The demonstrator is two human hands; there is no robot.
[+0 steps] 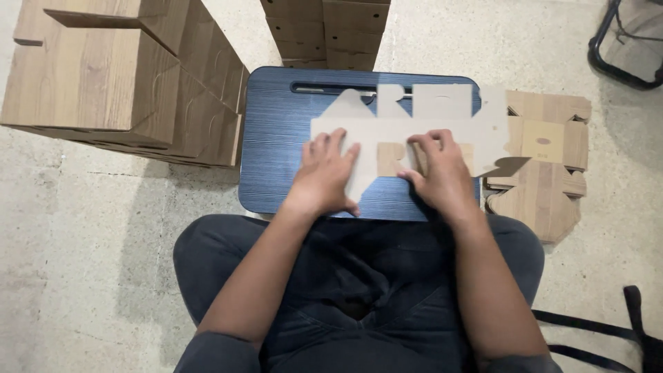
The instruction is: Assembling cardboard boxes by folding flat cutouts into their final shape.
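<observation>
A flat, die-cut cardboard box blank (414, 128), pale grey-brown with tabs and slots, lies across a dark blue lap tray (276, 138). My left hand (324, 173) rests flat on the blank's left part, fingers spread. My right hand (438, 169) presses on the middle, where a wood-grain flap (388, 157) is folded over, with the fingertips bent onto the fold. Neither hand grips anything.
A stack of flat wood-grain blanks (542, 166) lies on the floor to the right of the tray. Assembled wood-grain boxes (117, 76) are piled at the left, and more of these boxes (324, 31) stand behind the tray. Black straps (621, 331) lie at lower right on the concrete floor (83, 262).
</observation>
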